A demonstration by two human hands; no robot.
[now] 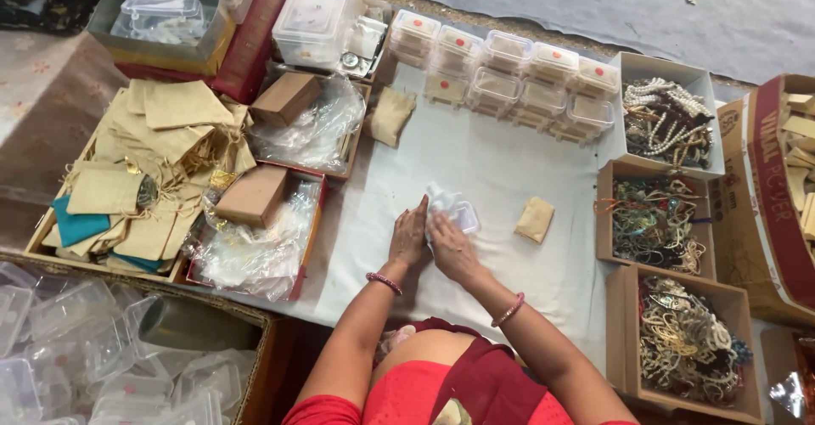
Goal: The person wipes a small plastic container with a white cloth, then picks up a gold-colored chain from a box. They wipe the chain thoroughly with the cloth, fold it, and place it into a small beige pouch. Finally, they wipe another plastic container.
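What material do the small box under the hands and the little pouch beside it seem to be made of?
The small box looks like clear, glossy plastic: the white cloth shows through it. The little pouch seems to be matte beige woven fabric, perhaps jute, though the weave is too small to confirm.

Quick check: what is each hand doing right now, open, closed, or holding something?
Left hand: fingers extended, resting flat beside the small clear plastic box; holds nothing visible.
Right hand: pressing on the box; whether it grips it cannot be told.

Clear glossy plastic box (463, 216) on a matt white cloth sheet (501, 170); rough tan fabric pouches (161, 145), cardboard cartons (255, 194) and crinkled shiny plastic bags (255, 259) alongside.
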